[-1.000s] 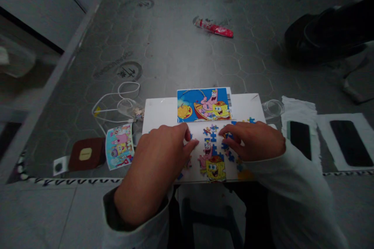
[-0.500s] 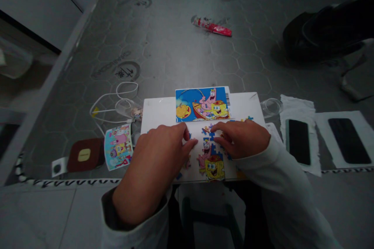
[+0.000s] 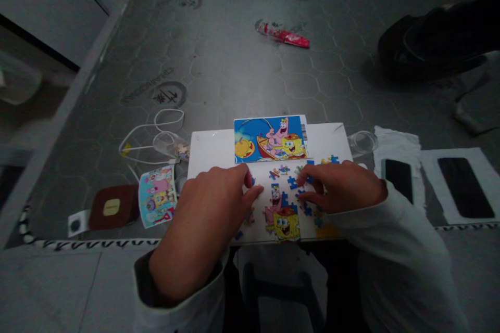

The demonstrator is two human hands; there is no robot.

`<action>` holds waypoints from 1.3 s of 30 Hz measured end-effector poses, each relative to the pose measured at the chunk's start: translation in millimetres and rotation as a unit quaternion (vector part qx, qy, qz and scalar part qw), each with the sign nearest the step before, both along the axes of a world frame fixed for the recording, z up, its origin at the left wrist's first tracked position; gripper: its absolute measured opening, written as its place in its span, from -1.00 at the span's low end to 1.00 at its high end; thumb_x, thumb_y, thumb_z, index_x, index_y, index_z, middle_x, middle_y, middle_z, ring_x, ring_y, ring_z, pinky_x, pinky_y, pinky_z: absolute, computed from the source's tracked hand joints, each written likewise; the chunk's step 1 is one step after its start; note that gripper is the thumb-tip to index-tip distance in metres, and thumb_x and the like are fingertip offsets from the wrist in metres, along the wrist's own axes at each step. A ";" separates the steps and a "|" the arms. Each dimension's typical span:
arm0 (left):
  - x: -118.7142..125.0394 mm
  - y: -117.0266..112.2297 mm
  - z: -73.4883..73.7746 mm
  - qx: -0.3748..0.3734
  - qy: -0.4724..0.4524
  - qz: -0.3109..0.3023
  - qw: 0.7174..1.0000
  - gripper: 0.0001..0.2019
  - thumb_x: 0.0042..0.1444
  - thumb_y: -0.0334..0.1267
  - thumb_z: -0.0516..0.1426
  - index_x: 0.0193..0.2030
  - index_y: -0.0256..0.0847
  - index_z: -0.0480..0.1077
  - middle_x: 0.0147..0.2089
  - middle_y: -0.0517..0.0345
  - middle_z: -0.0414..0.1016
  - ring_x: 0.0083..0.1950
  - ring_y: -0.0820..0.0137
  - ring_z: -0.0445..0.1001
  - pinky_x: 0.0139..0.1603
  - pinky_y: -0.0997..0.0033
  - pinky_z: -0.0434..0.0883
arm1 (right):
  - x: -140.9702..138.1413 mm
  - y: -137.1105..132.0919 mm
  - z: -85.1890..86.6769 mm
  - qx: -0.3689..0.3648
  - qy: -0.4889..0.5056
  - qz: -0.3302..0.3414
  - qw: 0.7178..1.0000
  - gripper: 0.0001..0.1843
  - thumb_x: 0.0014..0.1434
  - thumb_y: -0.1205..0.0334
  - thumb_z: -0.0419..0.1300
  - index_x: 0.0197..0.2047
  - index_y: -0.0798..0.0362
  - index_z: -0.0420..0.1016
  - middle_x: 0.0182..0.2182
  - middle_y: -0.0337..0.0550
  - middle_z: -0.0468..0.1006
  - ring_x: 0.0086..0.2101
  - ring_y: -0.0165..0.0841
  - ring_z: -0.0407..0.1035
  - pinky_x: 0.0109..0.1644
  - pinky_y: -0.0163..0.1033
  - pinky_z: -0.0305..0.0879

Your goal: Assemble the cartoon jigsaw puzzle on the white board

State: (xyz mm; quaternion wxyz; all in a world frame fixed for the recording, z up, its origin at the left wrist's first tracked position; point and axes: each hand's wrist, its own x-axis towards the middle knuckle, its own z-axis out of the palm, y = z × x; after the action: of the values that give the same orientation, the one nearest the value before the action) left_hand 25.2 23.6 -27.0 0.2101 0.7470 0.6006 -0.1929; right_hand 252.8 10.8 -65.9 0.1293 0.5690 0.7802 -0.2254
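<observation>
A partly joined jigsaw puzzle [image 3: 286,225] lies on a white box [image 3: 213,146], showing a yellow square cartoon figure and part of a pink one. My left hand [image 3: 213,200] rests over the box's left side, thumb and forefinger apart, with nothing visible between them; it partly covers some pieces. My right hand [image 3: 339,184] hovers over loose pieces on the right, its thumb and forefinger spread. By the right forefinger tip is a blue puzzle piece [image 3: 292,182]. Behind the puzzle lies a picture card [image 3: 269,139] with the same figures.
On the left are a second picture card [image 3: 158,196], a brown case [image 3: 113,207] and a white cord [image 3: 135,127]. Two phones [image 3: 466,187] lie on white tissues at the right. A red wrapper [image 3: 289,37] and a dark shoe [image 3: 406,49] are farther back.
My right hand has shifted right, away from the joined puzzle, uncovering loose blue pieces. My left hand stays in the same place.
</observation>
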 end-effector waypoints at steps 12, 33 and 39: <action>-0.5 -3.4 0.8 0.022 0.005 -0.008 1.000 -0.75 0.37 0.03 0.12 -0.10 -0.05 0.51 -0.22 0.09 0.62 -0.29 0.15 0.54 -0.41 0.31 0.09 | 20.2 -0.5 -3.6 -0.005 -0.010 -0.059 0.998 -0.81 0.09 0.12 0.37 -0.19 -0.13 0.55 -0.46 -0.28 0.59 -0.52 -0.35 0.41 -0.45 -0.23 0.12; -12.4 3.6 3.9 0.087 -0.003 0.118 0.989 -0.84 0.33 -0.04 0.19 -0.06 0.03 0.55 -0.16 0.14 0.65 -0.18 0.16 0.59 -0.33 0.28 0.19 | 14.7 2.3 -10.1 0.015 0.012 -0.013 1.000 -0.75 0.28 -0.06 0.16 -0.16 -0.14 0.57 -0.47 -0.25 0.60 -0.55 -0.38 0.37 -0.42 -0.22 -0.02; -14.6 3.3 1.3 0.094 -0.021 0.115 0.989 -0.84 0.31 -0.03 0.22 -0.06 0.06 0.55 -0.16 0.16 0.65 -0.16 0.14 0.60 -0.31 0.25 0.22 | 9.5 -2.0 -20.4 0.130 0.022 0.028 0.991 -0.65 0.36 -0.09 0.04 -0.07 -0.11 0.55 -0.44 -0.18 0.63 -0.50 -0.29 0.43 -0.38 -0.18 -0.03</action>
State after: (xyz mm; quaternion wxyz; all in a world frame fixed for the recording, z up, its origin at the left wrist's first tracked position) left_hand 10.5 27.0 -25.7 0.1722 0.6933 0.6934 -0.0948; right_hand 262.2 8.8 -86.3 0.0427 0.5535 0.8214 -0.1307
